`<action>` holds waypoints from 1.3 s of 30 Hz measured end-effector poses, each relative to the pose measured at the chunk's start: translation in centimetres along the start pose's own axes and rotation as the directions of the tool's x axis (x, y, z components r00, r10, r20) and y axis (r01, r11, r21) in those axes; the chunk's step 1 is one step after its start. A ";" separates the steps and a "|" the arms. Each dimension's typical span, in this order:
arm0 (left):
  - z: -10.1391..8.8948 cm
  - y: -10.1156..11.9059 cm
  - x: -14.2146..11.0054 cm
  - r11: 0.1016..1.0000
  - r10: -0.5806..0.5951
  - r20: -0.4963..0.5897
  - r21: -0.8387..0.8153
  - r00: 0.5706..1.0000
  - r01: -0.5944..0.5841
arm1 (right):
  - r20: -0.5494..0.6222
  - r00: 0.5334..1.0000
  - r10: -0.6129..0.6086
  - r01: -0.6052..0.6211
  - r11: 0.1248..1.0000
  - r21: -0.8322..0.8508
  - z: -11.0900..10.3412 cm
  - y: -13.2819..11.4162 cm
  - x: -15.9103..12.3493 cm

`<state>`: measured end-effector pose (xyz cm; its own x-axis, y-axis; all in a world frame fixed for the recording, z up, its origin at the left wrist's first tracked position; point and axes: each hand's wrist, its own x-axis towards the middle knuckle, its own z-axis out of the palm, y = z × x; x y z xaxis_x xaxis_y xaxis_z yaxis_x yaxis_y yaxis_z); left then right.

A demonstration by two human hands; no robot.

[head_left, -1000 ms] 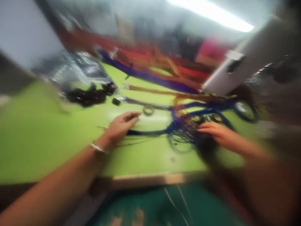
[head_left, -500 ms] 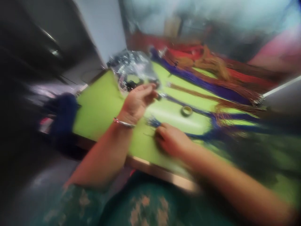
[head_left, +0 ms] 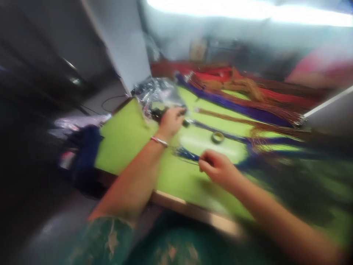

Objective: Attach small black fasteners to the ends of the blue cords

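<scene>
My left hand (head_left: pixel 171 120) reaches across the table, palm down, fingers bent over small black pieces (head_left: pixel 158 113) beside a clear plastic bag (head_left: pixel 165 92). Its fingertips are blurred, so any hold there is unclear. Closer to me, my right hand (head_left: pixel 216 165) is closed, fingers curled at a bundle of blue wires (head_left: pixel 186 152). The bundle's pale ends point left, and more blue wires run out to the right behind this hand. A roll of tape (head_left: pixel 217 137) lies just beyond it.
The green tabletop (head_left: pixel 121 136) has a pale front edge. Purple wires (head_left: pixel 228 101), brown wires (head_left: pixel 228 116) and red wires (head_left: pixel 286 98) lie across its far side. A grey panel (head_left: pixel 121 44) stands at the back left. Dark blue cloth (head_left: pixel 86 154) hangs by the left edge.
My left hand has turned palm down over the black pieces. My right hand has slid right along the blue wires, away from their ends. The whole view has shifted slightly.
</scene>
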<state>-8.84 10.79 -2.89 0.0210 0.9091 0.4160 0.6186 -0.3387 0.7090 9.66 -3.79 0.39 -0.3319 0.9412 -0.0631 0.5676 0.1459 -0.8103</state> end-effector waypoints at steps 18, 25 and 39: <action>-0.6 6.3 -4.3 0.223 -0.228 0.583 -0.748 0.780 0.625 | -0.287 0.936 0.206 -0.067 0.902 0.426 -2.8 2.2 0.5; 0.6 8.0 -5.5 0.142 -0.278 0.662 -0.688 0.696 0.712 | -0.359 0.918 0.167 -0.036 0.938 0.344 -2.9 2.5 0.7; 1.6 8.1 -6.6 0.232 -0.069 0.803 -0.564 0.592 0.792 | -0.418 0.903 0.101 -0.027 0.983 0.179 -2.6 2.5 1.0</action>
<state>-2.65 2.41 -0.81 0.6001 0.7564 -0.2603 -0.2827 0.5049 0.8156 12.70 -1.70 -0.24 0.0726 0.9918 0.1048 0.4323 0.0634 -0.8995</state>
